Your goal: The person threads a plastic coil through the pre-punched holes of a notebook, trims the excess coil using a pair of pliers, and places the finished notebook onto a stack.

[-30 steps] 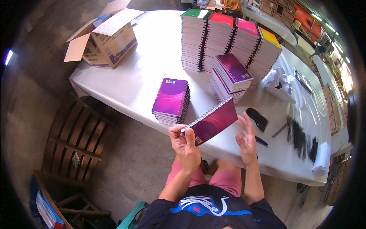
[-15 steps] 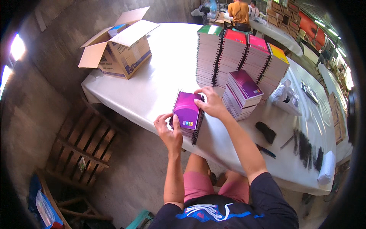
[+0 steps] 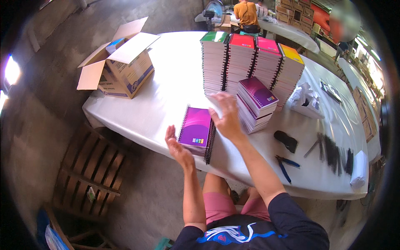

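- Fingers of the right hand [image 3: 227,114] are spread wide and laid flat, palm down, over the far right corner of a small stack of purple notebooks [image 3: 196,132]; nothing is gripped.
- Fingers of the left hand [image 3: 177,146] are straight and held together, the palm open, set against the near left edge of that same stack; it holds nothing, and whether it truly touches the covers is hard to tell from this angle.
- That stack lies on the white table [image 3: 166,96], close to the near edge, with its black wire binding along the right side.
- Just right of the right hand stands a taller pile of purple notebooks [image 3: 255,103].
- Behind both rise four tall piles, topped green [image 3: 214,37], red [image 3: 241,41], pink [image 3: 268,45] and yellow [image 3: 291,53], side by side.
- An open cardboard box [image 3: 125,66] sits at the far left corner of the table.
- To the right lie a black stapler-like tool [image 3: 286,141], blue-handled pliers [image 3: 285,166], black wire coils [image 3: 333,149] and a crumpled white bag [image 3: 306,100].
- A wooden pallet [image 3: 89,166] leans below the table on the left.
- At another table beyond, a person in an orange shirt [image 3: 246,13] sits with their back turned.
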Available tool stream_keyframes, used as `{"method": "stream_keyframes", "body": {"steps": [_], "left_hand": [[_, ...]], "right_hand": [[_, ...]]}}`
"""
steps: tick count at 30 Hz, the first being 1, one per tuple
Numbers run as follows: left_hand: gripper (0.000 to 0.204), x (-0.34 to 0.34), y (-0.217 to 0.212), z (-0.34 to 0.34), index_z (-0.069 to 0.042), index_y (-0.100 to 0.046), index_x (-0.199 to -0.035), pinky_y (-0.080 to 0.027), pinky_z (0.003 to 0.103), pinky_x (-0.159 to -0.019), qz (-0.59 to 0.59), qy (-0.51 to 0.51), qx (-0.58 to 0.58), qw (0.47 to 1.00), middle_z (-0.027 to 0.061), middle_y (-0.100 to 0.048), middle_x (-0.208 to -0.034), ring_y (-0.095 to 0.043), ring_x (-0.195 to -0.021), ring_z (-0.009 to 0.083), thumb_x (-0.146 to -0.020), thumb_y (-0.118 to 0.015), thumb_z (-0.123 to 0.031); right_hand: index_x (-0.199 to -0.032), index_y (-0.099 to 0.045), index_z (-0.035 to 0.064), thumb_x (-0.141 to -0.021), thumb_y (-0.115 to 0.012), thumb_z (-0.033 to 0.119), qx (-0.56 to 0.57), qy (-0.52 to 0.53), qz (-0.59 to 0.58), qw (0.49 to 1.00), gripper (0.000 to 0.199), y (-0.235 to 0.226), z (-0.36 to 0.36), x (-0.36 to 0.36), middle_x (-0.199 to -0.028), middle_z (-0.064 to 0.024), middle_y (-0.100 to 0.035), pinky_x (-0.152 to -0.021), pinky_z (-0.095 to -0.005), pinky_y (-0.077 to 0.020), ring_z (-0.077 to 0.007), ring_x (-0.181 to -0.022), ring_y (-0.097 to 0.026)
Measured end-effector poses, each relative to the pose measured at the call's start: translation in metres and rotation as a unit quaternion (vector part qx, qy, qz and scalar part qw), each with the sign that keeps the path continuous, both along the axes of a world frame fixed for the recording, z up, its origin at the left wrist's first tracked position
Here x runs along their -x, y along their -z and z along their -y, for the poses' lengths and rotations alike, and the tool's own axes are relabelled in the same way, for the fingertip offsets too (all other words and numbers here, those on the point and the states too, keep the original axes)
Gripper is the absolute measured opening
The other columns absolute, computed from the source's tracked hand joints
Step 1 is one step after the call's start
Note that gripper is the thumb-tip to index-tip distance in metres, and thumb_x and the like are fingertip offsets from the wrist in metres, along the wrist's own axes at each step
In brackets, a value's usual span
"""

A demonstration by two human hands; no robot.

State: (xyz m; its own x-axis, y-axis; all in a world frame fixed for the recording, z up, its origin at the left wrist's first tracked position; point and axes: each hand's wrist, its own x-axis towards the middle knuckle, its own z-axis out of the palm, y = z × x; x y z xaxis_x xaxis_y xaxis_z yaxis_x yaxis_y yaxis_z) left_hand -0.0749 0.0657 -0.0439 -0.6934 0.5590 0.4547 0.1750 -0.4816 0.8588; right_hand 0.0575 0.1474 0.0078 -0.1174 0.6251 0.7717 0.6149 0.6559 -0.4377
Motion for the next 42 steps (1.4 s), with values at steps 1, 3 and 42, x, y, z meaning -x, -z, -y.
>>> {"method": "stream_keyframes", "body": {"steps": [1, 3, 42], "left_hand": [[0.067, 0.007, 0.001, 0.007, 0.0, -0.041, -0.132, -0.029, 0.04, -0.108, 0.017, -0.023, 0.031, 0.999, 0.0176, -0.047, -0.134, -0.04, -0.129, 0.0294, -0.098, -0.023, -0.055], [0.063, 0.018, -0.005, 0.022, -0.002, -0.044, -0.127, -0.03, 0.038, -0.106, 0.025, -0.097, -0.01, 0.995, 0.0136, -0.048, -0.13, -0.041, -0.127, 0.0261, -0.098, -0.024, -0.054], [0.048, -0.157, 0.021, 0.052, -0.015, -0.055, -0.074, -0.027, 0.061, -0.088, -0.539, 0.072, 0.106, 0.833, 0.0006, -0.053, -0.088, -0.051, -0.093, 0.0213, -0.06, -0.074, -0.057]], "right_hand": [[-0.124, -0.052, 0.0152, -0.081, -0.063, 0.021, -0.011, 0.076, 0.047, 0.996, 0.044, -0.017, 0.005, -0.019, -0.125, -0.0091, -0.047, -0.101, -0.0474, -0.0264, -0.0257, -0.125, -0.039], [-0.127, -0.051, 0.0148, -0.081, -0.065, 0.029, -0.047, 0.201, 0.068, 0.976, 0.05, -0.04, -0.008, -0.069, -0.128, -0.0086, -0.047, -0.099, -0.0556, -0.0295, -0.0269, -0.124, -0.04], [-0.113, -0.066, 0.0097, -0.086, -0.064, 0.015, 0.418, -0.057, -0.012, 0.907, 0.028, 0.019, 0.143, -0.25, -0.087, -0.0091, -0.062, -0.071, -0.0281, -0.0448, -0.0176, -0.075, -0.055]]}}
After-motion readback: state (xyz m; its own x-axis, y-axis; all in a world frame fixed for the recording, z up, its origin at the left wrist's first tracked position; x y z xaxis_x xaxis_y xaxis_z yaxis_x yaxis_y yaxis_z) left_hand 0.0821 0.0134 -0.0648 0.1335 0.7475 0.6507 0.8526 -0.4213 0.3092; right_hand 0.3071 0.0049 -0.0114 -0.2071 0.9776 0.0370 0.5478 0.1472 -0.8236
